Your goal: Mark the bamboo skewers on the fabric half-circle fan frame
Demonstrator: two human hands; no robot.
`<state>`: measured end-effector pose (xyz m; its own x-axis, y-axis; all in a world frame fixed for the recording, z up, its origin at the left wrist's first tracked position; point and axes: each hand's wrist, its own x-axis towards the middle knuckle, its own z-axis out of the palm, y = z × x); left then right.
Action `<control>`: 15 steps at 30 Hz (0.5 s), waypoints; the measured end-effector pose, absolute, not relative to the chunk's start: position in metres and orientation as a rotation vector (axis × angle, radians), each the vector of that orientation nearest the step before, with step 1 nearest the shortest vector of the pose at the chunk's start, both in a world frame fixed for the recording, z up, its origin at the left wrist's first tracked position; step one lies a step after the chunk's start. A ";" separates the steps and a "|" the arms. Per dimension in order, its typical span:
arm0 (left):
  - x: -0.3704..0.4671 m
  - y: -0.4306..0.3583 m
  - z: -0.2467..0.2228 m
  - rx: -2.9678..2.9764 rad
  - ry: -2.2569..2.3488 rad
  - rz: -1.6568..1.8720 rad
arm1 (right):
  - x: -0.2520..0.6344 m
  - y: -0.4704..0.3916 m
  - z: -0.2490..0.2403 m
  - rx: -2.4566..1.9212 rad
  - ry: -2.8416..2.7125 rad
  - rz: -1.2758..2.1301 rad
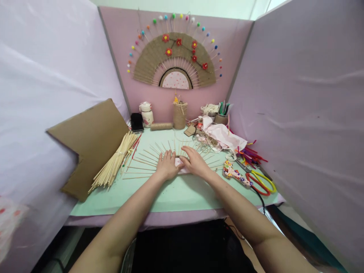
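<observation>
A half-round base covered in pale pink point(183, 171) lies on the green tabletop, with thin wooden sticks point(139, 168) spread out from it like a fan. My left hand point(167, 165) lies flat on the left part of the base and the inner stick ends, fingers stretched forward. On the right side my right hand point(195, 163) rests on the base, thumb and fingers apart, the fingertips near its curved upper edge. Both thumbs come close together over the pink surface. My hands hide much of the base and several stick ends.
A bundle of sticks point(118, 159) and bent cardboard point(93, 140) stand left. At right lie a patterned glue gun point(236, 174), scissors point(263, 181), pipe cleaners point(251, 154) and pink cloth point(223, 134). Behind are a twine roll point(161, 126), bottle point(146, 115) and hanging fan point(182, 45).
</observation>
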<state>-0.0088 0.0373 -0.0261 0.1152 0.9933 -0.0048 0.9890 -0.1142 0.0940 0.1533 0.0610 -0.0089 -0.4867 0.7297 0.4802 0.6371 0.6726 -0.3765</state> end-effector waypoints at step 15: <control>-0.010 0.035 -0.026 2.306 2.081 0.146 | 0.334 0.213 0.039 -2.413 -1.879 0.121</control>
